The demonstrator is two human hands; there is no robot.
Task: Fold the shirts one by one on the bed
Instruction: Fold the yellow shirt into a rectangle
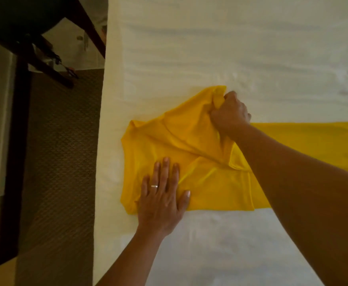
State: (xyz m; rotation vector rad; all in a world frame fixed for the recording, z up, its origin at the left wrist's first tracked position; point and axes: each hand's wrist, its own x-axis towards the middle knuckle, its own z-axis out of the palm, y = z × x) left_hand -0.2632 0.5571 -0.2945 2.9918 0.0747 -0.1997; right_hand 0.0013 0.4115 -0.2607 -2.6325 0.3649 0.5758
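I see my left hand [162, 195] pressing flat, fingers spread, on the yellow shirt [189, 145] on the bed [210, 48]; my right hand [229, 112] has its grip bunched on a lifted fold.

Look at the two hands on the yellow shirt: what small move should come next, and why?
Probably the right hand should carry the bunched part it grips across and lay it down over the yellow shirt. That part is lifted off the white bed sheet and creased, not yet flat, while the left hand lies flat on the near part, pinning it.
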